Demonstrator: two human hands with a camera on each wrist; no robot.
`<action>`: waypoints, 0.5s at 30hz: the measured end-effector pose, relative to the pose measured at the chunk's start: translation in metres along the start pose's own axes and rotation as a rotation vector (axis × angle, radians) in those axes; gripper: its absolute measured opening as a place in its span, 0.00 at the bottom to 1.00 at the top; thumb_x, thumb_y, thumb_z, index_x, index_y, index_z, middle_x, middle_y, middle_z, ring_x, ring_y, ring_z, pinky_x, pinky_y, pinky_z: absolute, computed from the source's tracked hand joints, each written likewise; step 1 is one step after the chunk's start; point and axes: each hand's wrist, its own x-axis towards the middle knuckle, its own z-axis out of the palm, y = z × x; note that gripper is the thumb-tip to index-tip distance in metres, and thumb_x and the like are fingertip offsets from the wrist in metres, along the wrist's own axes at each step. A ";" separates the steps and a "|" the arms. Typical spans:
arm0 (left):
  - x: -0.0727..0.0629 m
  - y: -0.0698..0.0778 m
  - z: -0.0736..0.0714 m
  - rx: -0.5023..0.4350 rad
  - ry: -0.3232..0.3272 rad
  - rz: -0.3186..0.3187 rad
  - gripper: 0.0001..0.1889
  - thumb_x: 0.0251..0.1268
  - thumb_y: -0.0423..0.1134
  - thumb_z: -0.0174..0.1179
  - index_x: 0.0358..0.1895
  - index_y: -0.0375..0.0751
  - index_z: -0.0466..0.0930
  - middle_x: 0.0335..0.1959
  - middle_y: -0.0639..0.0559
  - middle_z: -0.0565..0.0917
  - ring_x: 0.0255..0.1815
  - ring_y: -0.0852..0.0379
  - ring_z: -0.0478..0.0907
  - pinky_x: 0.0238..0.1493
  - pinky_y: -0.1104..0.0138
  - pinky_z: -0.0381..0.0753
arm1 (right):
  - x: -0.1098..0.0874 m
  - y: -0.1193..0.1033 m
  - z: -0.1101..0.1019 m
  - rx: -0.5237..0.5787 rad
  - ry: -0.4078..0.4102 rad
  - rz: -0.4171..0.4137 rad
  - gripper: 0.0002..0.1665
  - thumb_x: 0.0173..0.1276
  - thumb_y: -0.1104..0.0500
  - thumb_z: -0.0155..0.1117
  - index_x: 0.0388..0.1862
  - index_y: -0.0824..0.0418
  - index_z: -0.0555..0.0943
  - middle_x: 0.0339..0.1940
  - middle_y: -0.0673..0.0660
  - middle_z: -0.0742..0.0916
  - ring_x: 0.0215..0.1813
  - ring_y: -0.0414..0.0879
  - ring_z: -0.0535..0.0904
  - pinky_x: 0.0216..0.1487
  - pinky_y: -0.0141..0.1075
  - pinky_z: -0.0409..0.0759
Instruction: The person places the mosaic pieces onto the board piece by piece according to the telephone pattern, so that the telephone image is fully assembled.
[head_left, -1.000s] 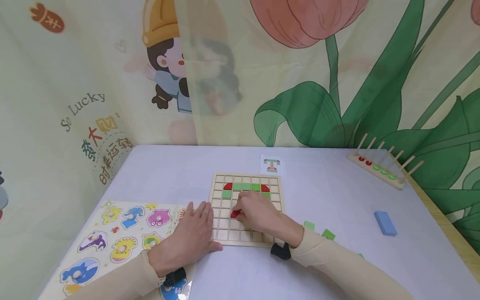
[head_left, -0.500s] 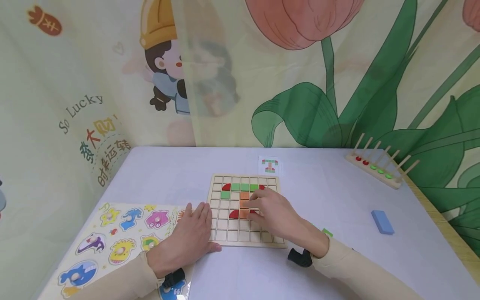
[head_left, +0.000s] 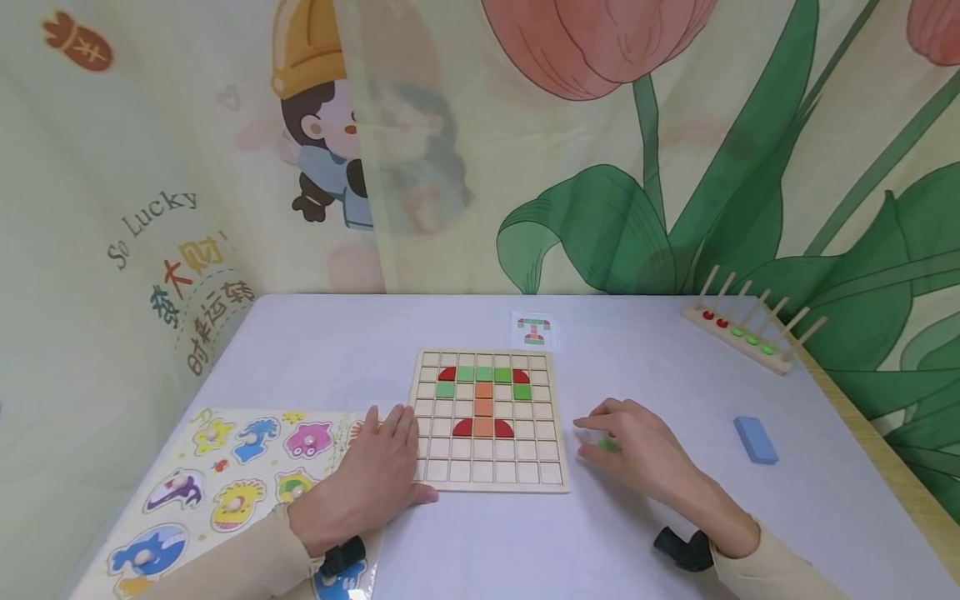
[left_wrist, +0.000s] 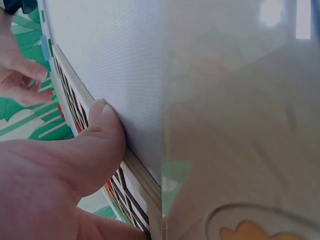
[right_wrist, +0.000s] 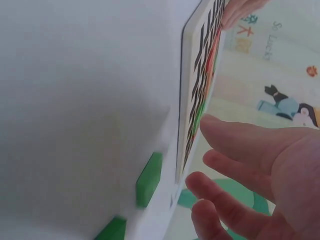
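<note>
A wooden grid board (head_left: pixel 495 475) lies on the table, with green square tiles (head_left: pixel 484 373), orange square tiles (head_left: pixel 484 408) and red quarter-round tiles (head_left: pixel 504 428) set in its cells. My left hand (head_left: pixel 367 462) lies with straight fingers against the board's left edge; its thumb (left_wrist: pixel 107 125) rests along the near edge in the left wrist view. Right of the board hovers my right hand (head_left: pixel 637 442), thumb and fingers apart, nothing between them. A loose green tile (head_left: pixel 609 444) shows beneath it. Two green tiles (right_wrist: pixel 149 180) appear below the fingers in the right wrist view.
A small pattern card (head_left: pixel 533 331) lies behind the board. Under my left arm is a picture peg puzzle (head_left: pixel 236 504). A blue block (head_left: pixel 756 440) sits at the right, and a peg stand (head_left: pixel 738 337) with red and green beads stands at the back right.
My right hand has left the board and moved right, over the loose green tiles, uncovering the orange and red tiles. My left hand has stayed at the board's edge.
</note>
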 end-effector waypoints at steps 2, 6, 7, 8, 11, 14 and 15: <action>0.000 -0.001 0.001 -0.005 0.000 0.002 0.50 0.63 0.71 0.59 0.73 0.29 0.69 0.76 0.36 0.70 0.80 0.41 0.65 0.79 0.43 0.63 | -0.004 0.007 -0.001 -0.001 0.004 0.010 0.21 0.56 0.55 0.82 0.50 0.54 0.91 0.43 0.49 0.89 0.44 0.44 0.80 0.41 0.38 0.80; 0.000 -0.001 0.002 -0.022 0.006 0.006 0.50 0.63 0.71 0.60 0.72 0.28 0.69 0.76 0.35 0.71 0.80 0.41 0.65 0.78 0.43 0.63 | -0.010 0.017 -0.002 0.007 -0.001 0.023 0.21 0.55 0.56 0.82 0.49 0.55 0.91 0.43 0.50 0.89 0.43 0.44 0.81 0.41 0.39 0.79; 0.000 -0.001 0.002 -0.023 0.007 0.008 0.50 0.63 0.71 0.60 0.72 0.28 0.69 0.76 0.35 0.71 0.80 0.41 0.65 0.78 0.43 0.63 | -0.011 0.019 -0.002 0.010 -0.008 0.031 0.21 0.55 0.55 0.82 0.49 0.55 0.91 0.43 0.50 0.89 0.42 0.44 0.80 0.40 0.38 0.78; 0.000 -0.001 0.002 -0.024 0.008 0.009 0.50 0.63 0.71 0.60 0.72 0.28 0.69 0.76 0.35 0.71 0.80 0.41 0.65 0.78 0.43 0.63 | -0.012 0.020 -0.002 0.013 -0.015 0.036 0.21 0.54 0.55 0.83 0.49 0.56 0.91 0.42 0.50 0.89 0.41 0.43 0.79 0.38 0.36 0.76; 0.000 -0.001 0.002 -0.017 0.008 0.012 0.50 0.63 0.71 0.60 0.72 0.28 0.69 0.76 0.36 0.71 0.80 0.41 0.65 0.78 0.43 0.63 | -0.015 0.023 -0.001 0.019 -0.036 0.052 0.22 0.54 0.55 0.83 0.49 0.56 0.91 0.41 0.49 0.89 0.37 0.40 0.75 0.34 0.32 0.71; 0.000 -0.001 0.001 -0.013 0.004 0.011 0.50 0.63 0.71 0.60 0.72 0.28 0.69 0.76 0.36 0.70 0.80 0.41 0.65 0.79 0.43 0.63 | -0.016 0.024 0.000 0.027 -0.049 0.059 0.21 0.54 0.57 0.83 0.49 0.57 0.91 0.40 0.49 0.88 0.35 0.40 0.73 0.32 0.30 0.69; 0.000 -0.001 0.001 -0.012 0.003 0.012 0.50 0.63 0.71 0.60 0.72 0.28 0.69 0.76 0.36 0.70 0.80 0.41 0.65 0.79 0.43 0.63 | -0.016 0.024 0.000 0.024 -0.050 0.058 0.21 0.54 0.58 0.82 0.49 0.57 0.91 0.41 0.49 0.89 0.35 0.39 0.73 0.33 0.30 0.69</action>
